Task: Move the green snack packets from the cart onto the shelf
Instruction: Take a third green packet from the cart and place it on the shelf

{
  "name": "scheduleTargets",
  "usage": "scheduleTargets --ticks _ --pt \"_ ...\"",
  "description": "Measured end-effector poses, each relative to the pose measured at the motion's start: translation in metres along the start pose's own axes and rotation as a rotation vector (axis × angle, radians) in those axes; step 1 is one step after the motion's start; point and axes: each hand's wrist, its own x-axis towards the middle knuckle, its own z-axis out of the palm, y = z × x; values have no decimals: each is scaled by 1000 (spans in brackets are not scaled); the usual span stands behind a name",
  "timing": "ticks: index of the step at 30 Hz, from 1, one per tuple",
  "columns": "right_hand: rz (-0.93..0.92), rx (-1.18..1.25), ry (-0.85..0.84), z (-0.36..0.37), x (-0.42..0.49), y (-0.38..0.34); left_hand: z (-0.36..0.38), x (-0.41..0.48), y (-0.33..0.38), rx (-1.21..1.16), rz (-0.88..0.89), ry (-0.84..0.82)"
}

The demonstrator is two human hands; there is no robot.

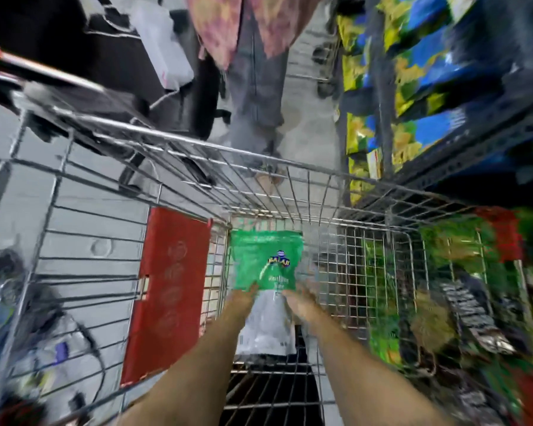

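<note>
1. Deep inside the wire cart (290, 186), both arms reach down, and the left hand (242, 298) and right hand (299, 302) meet at the near edge of a green snack packet (265, 259).
2. Each grip appears closed on that near edge, the left at one corner and the right at the other; motion blur keeps me from seeing the fingers clearly. Two hands on a light, floppy bag probably keep it flat and stop it from folding as it comes up.
3. Just beyond the grips the packet stands nearly upright with its printed face toward the camera, near the cart's far wall.
4. Directly under the grips lies a silvery packet (266, 327) on the cart floor.
5. Left of the grips, a red panel (170, 290) stands against the cart's side.
6. Right of the grips, outside the wire, the shelf (462, 272) holds blurred green packs, so the lift likely ends with a short swing that way.
</note>
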Motion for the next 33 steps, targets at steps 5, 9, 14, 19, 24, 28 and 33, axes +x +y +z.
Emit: scheduleTargets --ticks 5,9,14,19,24,28,33 --pt "-83 194 19 -7 -19 15 -7 -28 6 -23 3 -18" --pt "-190 334 26 -21 -59 15 -8 -69 16 -56 179 -141" --pt "-439 386 230 -62 -132 -9 -18 -130 47 -115 473 -191" --pt "-676 573 502 -112 -235 -18 -10 -238 86 -49 825 -310" --pt "-860 680 758 -157 -342 10 8 -340 93 2 1152 -450" --pt "-969 808 954 -169 -412 75 32 -401 65 70 1377 -557" --pt "-1013 986 1138 -167 -482 196 98 -458 -6 205 1489 -780"
